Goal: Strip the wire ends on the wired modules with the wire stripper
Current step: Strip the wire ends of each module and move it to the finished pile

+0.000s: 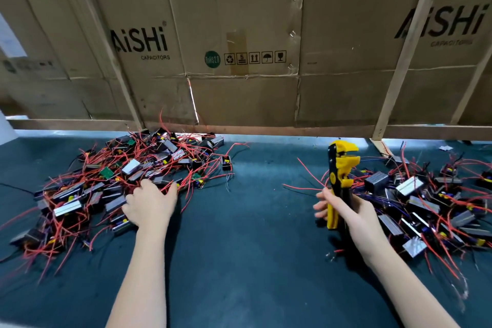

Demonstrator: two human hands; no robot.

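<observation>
Two piles: I see one left pile [119, 184] and one right pile [431, 202] of modules on the counter [247, 234], well apart, with bare dark cloth between them.
Modules: small dark blocks, some with shiny silver sides, all tangled in thin red wires. A few green boards show in the left pile.
Left hand [151, 204]: it lies palm down on the near edge of the left pile. Its grip is spread, and the fingers reach in among the red wires. I cannot tell if they pinch one.
Right hand [346, 212]: its grip is curled around the handles of the stripper [339, 176]. The fingers are loose on the left side and the thumb sits on the right side.
Stripper: yellow and black, held upright above the counter, with its head up and pointing to the right. It is just beside the left edge of the right pile. Red wires stick out near it, but I see no wire in its mouth.
Back: brown boxes [239, 42] with "AiSHi CAPACITORS" in black stand behind thin wood bars [407, 45].
Front: both bare arms reach in from the bottom.
</observation>
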